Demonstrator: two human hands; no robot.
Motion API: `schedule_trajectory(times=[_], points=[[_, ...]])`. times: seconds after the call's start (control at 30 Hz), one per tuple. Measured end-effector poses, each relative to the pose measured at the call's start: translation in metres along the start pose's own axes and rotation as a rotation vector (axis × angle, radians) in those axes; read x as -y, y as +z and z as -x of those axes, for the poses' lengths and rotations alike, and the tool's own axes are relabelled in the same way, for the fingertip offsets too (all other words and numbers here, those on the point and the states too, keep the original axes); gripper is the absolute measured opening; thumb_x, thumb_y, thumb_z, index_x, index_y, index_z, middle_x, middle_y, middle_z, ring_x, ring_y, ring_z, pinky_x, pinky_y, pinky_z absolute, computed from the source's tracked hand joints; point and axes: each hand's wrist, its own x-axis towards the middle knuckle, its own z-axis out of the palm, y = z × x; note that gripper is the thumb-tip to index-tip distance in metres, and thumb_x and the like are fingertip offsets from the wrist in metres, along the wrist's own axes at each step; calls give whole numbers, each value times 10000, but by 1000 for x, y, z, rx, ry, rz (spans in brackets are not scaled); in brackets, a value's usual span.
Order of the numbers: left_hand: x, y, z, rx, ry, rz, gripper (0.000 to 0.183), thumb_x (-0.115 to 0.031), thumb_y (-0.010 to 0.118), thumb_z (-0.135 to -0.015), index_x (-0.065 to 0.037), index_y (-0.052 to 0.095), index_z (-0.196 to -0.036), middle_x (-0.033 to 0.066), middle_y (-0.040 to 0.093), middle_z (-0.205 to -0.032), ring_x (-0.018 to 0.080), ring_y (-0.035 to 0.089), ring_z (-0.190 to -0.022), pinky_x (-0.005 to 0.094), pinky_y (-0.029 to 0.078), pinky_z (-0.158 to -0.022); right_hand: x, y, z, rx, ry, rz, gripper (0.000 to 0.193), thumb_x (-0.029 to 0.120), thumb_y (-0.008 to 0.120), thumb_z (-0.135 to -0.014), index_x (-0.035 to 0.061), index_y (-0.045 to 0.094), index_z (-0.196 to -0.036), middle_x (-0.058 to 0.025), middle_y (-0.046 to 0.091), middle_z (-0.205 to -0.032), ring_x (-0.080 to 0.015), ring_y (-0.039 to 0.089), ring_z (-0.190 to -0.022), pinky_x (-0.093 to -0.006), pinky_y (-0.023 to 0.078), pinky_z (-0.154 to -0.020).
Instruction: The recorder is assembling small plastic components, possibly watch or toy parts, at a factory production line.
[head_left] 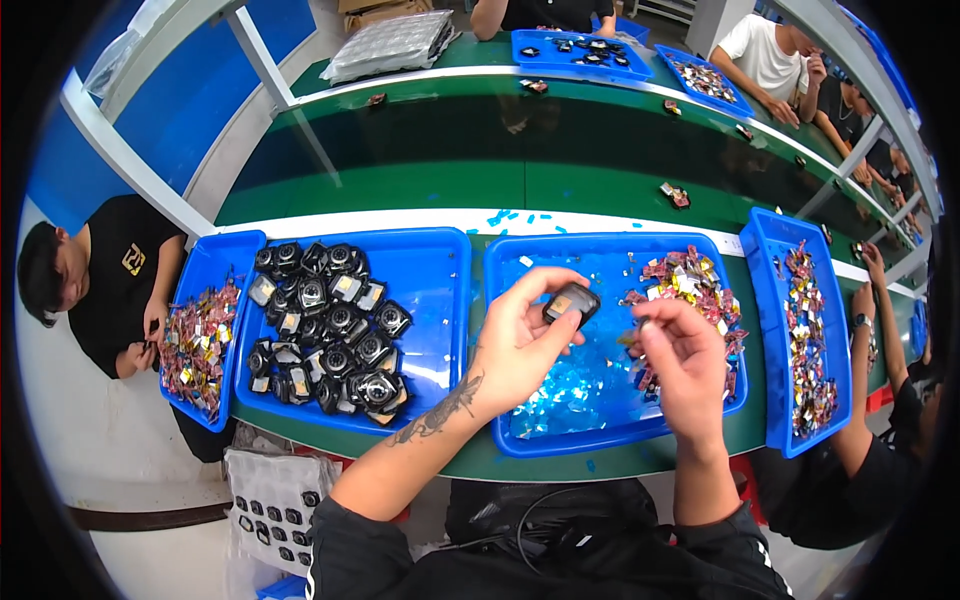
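Observation:
My left hand [525, 335] is closed round a black smartwatch case [574, 303], whose tan inner side faces up. It is held above a blue tray [615, 447] with blue film scraps [560, 400] and a heap of small circuit boards with wires and silvery parts [690, 280]. To the right of the case, and apart from it, my right hand [685, 355] has thumb and forefinger pinched together. Something small and dark shows at those fingertips, too blurred to name. Left of my left forearm, a second blue tray [435, 300] contains several black smartwatch cases [340, 320].
Trays of circuit boards stand at far left [200, 350] and right [808, 330]. Beyond a white rail [400, 222] runs a green conveyor belt [420, 180] carrying a loose board [675, 195]. Co-workers sit left [120, 270], right and across. A clear blister tray [270, 500] is low left.

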Motion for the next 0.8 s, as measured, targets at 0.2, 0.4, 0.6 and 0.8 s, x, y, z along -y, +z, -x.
schedule_trajectory(times=[0.2, 0.4, 0.6, 0.8], points=[[-3, 1, 4, 47, -40, -275, 465, 32, 676, -854, 6, 506, -1286, 78, 655, -1068, 77, 629, -877, 215, 499, -735, -8, 1, -1, 151, -141, 333, 132, -18, 645, -865, -4, 664, -995, -109, 638, -1078, -163, 621, -1001, -276, 526, -811], [-3, 3, 2, 149, 222, -208, 402, 47, 682, -843, 48, 606, -1238, 150, 656, -1079, 180, 619, -1027, 297, 501, -860, -19, 23, 1, -18, 38, -314, 135, -11, 592, -929, -50, 610, -1057, -91, 654, -1013, -129, 652, -858, -266, 546, -786], [4, 2, 1, -81, 282, -171, 273, -107, 601, -955, 30, 654, -1185, 126, 694, -1062, 148, 653, -931, 271, 521, -814, -6, 23, -1, 133, 41, -322, 137, -23, 635, -887, -17, 666, -1020, -95, 592, -1136, -144, 650, -840, -270, 557, -733], [-3, -5, 0, 16, -76, 316, 343, -165, 555, -1000, 69, 588, -1249, 135, 668, -1124, 157, 656, -1004, 281, 546, -857, 18, 20, -3, 50, -171, 265, 168, -67, 685, -803, -9, 725, -956, -78, 660, -816, -128, 628, -720, -248, 500, -618]])
